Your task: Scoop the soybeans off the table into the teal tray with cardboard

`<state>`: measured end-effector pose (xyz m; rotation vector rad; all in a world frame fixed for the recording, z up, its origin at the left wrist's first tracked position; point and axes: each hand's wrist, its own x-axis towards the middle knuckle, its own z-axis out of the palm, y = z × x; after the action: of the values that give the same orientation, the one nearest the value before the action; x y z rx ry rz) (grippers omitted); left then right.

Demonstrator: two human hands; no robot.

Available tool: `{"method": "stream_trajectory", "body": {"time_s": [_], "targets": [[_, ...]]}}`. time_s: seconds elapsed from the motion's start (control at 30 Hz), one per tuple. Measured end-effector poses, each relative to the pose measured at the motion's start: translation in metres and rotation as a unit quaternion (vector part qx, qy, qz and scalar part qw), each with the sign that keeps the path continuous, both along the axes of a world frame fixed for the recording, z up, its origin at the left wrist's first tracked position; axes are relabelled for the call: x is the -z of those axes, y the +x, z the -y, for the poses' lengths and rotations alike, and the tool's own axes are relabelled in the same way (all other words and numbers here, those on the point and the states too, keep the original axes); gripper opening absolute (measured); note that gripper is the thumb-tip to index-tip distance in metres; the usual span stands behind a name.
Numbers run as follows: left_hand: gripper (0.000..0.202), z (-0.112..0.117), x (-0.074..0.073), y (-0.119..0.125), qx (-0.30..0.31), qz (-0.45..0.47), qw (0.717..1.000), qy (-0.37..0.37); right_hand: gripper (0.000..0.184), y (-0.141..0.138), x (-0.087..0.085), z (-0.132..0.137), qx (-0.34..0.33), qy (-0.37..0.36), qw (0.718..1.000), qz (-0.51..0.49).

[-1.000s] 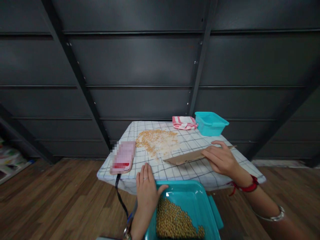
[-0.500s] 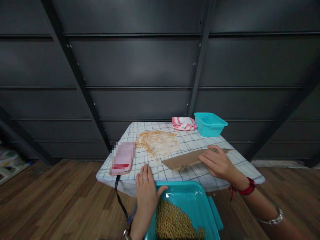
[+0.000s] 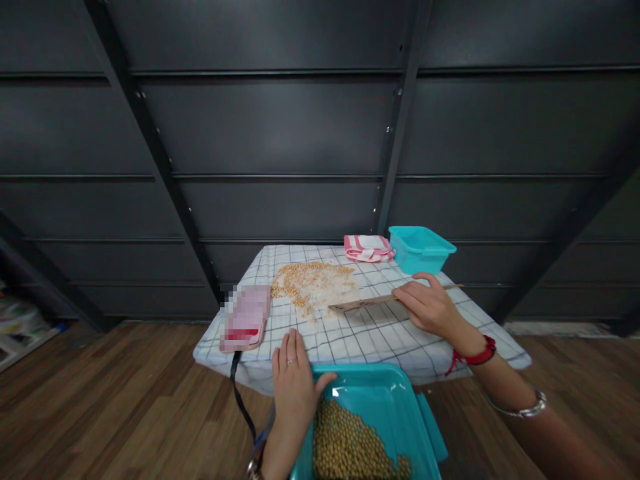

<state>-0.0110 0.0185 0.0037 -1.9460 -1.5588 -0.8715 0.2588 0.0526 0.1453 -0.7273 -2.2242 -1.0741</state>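
While the fingers of the right hand are clamped on a cardboard strip, those of the left hand lie nearly together and flat at the near edge of the desk, the thumb spread over the rim of a large tub. The strip is turned almost edge-on above the checked cloth, its left tip just beside the loose beans; whether its lower edge touches the cloth I cannot tell. Thin and bendy-looking, it would likely work best with its long edge level on the cloth and drawn in short, light strokes, since hard pressing could ruck the cloth or make beans hop. The left hand seems well placed to steady tub and cloth. In the tub, below the desk edge, is a heap of browner beans. Farther out, a pink case, partly obscured, lies just beside the left end of the loose beans and could block a wide stroke; a black strap hangs down near it. A folded striped towel and a small tub sit at the back right, the towel nearer the beans.
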Motion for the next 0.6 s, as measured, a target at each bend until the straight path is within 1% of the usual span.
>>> {"method": "stream_trajectory", "body": {"time_s": [0.1, 0.23, 0.33, 0.47, 0.6], "targets": [[0.094, 0.0, 0.0, -0.001, 0.005, 0.002, 1.0, -0.007, 0.026, -0.002, 0.0, 0.003, -0.018, -0.014, 1.0, 0.003], [0.095, 0.0, 0.0, -0.002, 0.01, 0.005, 1.0, -0.016, 0.03, -0.001, -0.002, 0.01, -0.036, -0.021, 0.999, 0.009], [0.093, 0.0, 0.0, -0.001, 0.009, 0.008, 1.0, -0.011, 0.031, 0.0, -0.004, 0.01, -0.023, -0.009, 1.0, -0.001], [0.093, 0.0, -0.001, 0.001, 0.004, 0.012, 1.0, -0.003, 0.03, -0.005, -0.005, 0.002, 0.002, 0.01, 1.0, 0.004], [0.092, -0.001, 0.001, 0.0, 0.003, 0.009, 1.0, -0.006, 0.028, -0.01, -0.003, 0.001, -0.003, -0.007, 1.0, 0.017]]}}
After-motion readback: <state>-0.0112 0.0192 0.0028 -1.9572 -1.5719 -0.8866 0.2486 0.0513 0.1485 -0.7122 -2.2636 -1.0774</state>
